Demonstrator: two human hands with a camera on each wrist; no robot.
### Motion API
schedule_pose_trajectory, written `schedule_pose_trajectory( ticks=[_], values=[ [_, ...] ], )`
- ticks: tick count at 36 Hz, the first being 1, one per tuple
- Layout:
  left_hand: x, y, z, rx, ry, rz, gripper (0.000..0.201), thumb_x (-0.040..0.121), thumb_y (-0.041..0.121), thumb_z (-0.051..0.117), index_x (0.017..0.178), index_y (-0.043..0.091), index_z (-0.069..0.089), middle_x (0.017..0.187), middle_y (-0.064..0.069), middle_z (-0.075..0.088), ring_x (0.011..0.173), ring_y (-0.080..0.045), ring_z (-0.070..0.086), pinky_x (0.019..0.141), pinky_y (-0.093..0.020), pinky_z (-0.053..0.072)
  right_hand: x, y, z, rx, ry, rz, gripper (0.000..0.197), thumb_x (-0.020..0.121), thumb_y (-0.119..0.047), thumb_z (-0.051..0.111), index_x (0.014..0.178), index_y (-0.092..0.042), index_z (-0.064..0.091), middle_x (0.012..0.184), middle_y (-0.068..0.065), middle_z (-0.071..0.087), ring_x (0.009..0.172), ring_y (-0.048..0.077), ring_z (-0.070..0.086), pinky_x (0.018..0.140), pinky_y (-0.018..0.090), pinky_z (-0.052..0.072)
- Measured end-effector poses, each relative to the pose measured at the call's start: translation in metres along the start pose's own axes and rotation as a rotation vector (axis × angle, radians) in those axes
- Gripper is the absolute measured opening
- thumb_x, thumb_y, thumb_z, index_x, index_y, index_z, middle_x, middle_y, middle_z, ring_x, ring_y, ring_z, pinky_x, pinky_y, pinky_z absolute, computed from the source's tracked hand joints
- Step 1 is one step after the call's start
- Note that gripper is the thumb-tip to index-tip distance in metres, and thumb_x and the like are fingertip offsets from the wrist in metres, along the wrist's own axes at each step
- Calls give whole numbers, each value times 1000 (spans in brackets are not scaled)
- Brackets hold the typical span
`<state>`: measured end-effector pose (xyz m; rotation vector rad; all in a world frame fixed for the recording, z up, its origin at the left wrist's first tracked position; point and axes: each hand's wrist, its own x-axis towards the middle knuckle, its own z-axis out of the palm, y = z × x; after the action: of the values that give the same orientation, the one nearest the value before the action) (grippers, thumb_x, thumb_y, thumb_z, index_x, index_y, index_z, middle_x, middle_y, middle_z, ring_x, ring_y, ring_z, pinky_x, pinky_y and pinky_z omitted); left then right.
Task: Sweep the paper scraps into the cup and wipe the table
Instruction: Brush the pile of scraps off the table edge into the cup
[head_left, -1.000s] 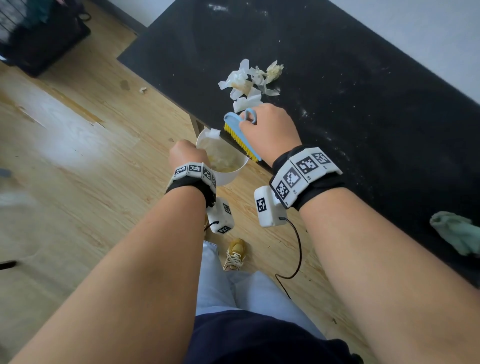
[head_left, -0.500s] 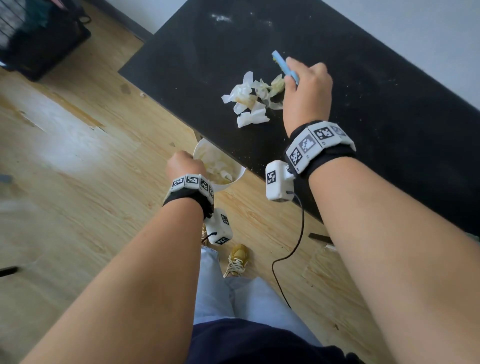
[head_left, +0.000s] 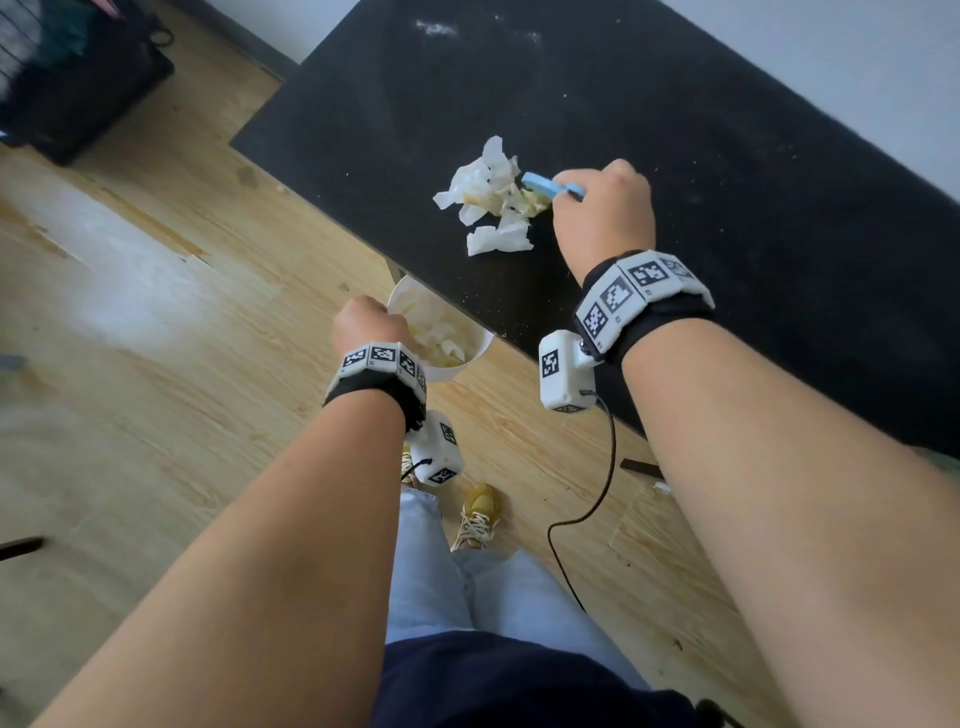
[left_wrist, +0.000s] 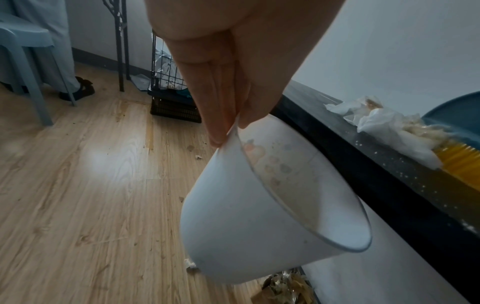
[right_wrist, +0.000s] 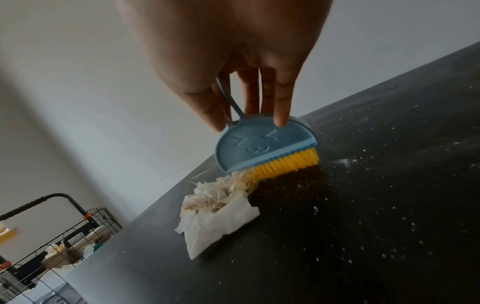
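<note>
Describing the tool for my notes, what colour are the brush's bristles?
Yellow, on the blue brush; the right wrist view shows it best.

One cup (head_left: 447, 338), one brush (right_wrist: 265, 148), one heap of paper scraps (head_left: 488, 197), two hands.

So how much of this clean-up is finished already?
Partly done: the white paper cup, pinched at its rim by the left hand below the black table edge, already holds scraps. In hand: the right hand sets the blue yellow-bristled brush behind the remaining pile of white paper scraps. Left: sweeping those in, then wiping the crumb-dusted tabletop.
</note>
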<state>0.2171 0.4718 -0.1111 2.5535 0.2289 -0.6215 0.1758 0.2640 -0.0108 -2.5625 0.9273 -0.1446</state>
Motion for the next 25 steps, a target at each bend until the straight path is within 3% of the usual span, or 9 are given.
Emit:
schedule_pose_trajectory(
  ticks=[6, 9, 14, 19, 22, 24, 25],
  values=[
    [-9, 1, -3, -7, 14, 12, 38, 79, -6, 47, 53, 12, 26, 52, -5, 25, 48, -21, 20, 47, -23, 17, -25, 1, -5, 29, -29, -19, 31, 91, -17, 43, 102, -21, 72, 106, 5, 53, 101, 25, 51, 72, 33, 43],
    [-13, 1, -4, -16, 19, 18, 38, 80, -5, 47, 53, 12, 26, 53, -6, 26, 48, -21, 20, 47, -24, 17, -35, 3, -8, 119, -4, 1, 21, 91, -19, 47, 87, -15, 67, 103, 10, 57, 97, 27, 55, 77, 41, 50],
    [-18, 0, -7, -34, 30, 19, 38, 81, -5, 47, 52, 11, 28, 53, -6, 28, 47, -21, 22, 46, -24, 18, -38, 4, -9, 87, 41, 21, 26, 93, -18, 45, 102, -15, 69, 96, 4, 49, 95, 25, 57, 78, 38, 53],
    [-18, -1, -9, -39, 36, 15, 38, 81, -4, 47, 52, 10, 27, 52, -6, 27, 46, -21, 21, 46, -24, 17, -43, -2, -8, 111, -50, -16, 26, 92, -17, 47, 104, -14, 70, 108, 9, 56, 100, 27, 57, 83, 43, 52],
    [-19, -2, -10, -49, 46, 18, 38, 80, -4, 47, 51, 10, 27, 52, -6, 27, 46, -21, 21, 46, -24, 16, -49, -6, -3, 110, -61, -51, 22, 91, -16, 48, 90, -13, 69, 98, 7, 54, 97, 28, 56, 75, 40, 51],
    [-18, -2, -11, -48, 45, 16, 38, 80, -4, 47, 51, 10, 27, 51, -6, 27, 45, -21, 21, 46, -23, 16, -53, -9, 1, 67, -67, -84, 23, 90, -16, 46, 80, -16, 66, 90, 2, 45, 93, 26, 54, 65, 35, 43],
    [-18, -2, -12, -49, 46, 14, 38, 80, -4, 47, 51, 10, 27, 51, -6, 26, 45, -21, 21, 46, -23, 16, -54, -10, 3, 40, -71, -103, 25, 90, -17, 45, 84, -15, 69, 90, 0, 43, 92, 25, 53, 64, 33, 41]
  ],
)
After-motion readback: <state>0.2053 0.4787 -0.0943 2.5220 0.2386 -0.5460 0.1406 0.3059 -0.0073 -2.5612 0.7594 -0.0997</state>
